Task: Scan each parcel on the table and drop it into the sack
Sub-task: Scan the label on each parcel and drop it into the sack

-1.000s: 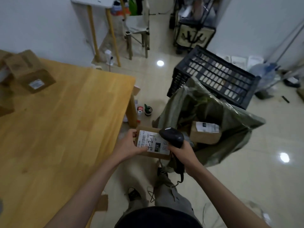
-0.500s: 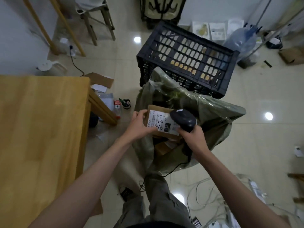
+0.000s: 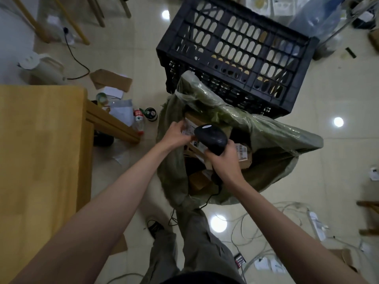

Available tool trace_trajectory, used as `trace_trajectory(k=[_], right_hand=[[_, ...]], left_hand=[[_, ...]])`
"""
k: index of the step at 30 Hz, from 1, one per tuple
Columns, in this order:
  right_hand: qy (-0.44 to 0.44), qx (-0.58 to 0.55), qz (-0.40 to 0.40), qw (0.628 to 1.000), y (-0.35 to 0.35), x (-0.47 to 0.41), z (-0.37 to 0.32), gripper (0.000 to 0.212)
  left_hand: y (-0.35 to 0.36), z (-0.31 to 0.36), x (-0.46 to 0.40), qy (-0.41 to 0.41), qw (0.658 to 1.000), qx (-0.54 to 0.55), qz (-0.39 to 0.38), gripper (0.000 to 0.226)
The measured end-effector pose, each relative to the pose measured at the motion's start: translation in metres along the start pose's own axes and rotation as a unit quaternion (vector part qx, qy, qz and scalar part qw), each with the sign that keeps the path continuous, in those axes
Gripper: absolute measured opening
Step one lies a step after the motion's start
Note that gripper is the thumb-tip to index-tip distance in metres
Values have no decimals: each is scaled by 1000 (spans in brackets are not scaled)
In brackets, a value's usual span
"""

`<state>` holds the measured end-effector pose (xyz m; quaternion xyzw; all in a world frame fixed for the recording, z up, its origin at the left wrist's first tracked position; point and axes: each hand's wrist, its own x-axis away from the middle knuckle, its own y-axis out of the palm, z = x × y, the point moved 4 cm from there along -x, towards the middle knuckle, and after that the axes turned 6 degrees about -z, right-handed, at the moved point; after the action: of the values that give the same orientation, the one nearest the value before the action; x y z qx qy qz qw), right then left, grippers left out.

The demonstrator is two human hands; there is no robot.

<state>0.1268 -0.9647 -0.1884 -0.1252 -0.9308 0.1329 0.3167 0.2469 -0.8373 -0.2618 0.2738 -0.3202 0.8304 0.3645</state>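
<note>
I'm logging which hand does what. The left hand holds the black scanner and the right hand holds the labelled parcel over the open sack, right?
Not quite: the hands are swapped. In the head view the right hand grips the black scanner, and the left hand holds the labelled parcel. The rest stands: the parcel is over the open sack.

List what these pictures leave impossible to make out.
- Parcel label: head view, covered by scanner and left hand, print blurred.
- Sack bottom: hidden by parcels and shadow.
- Table: cut off by left edge; remaining parcels unseen.
- Scanner trigger: hidden under right hand.
</note>
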Motion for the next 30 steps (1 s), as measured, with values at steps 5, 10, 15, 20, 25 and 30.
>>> trace_trajectory(k=[5, 10, 15, 20, 25, 30], right_hand=[[63, -19, -66, 996, 32, -36, 8, 46], [116, -26, -92, 989, 32, -54, 9, 23], [119, 12, -111, 987, 26, -46, 8, 12], [112, 44, -132, 984, 28, -30, -9, 22], [71, 103, -179, 976, 50, -9, -51, 15], [3, 206, -235, 950, 101, 25, -103, 17]], left_hand=[[5, -16, -3, -28, 998, -4, -49, 74], [-6, -40, 11, -65, 997, -2, -47, 86], [-21, -52, 30, -66, 997, -8, -36, 77], [-39, -56, 65, -55, 997, -50, -6, 65], [-70, -69, 127, -61, 992, -105, 39, 67], [-106, -97, 203, -82, 981, -144, 102, 66]])
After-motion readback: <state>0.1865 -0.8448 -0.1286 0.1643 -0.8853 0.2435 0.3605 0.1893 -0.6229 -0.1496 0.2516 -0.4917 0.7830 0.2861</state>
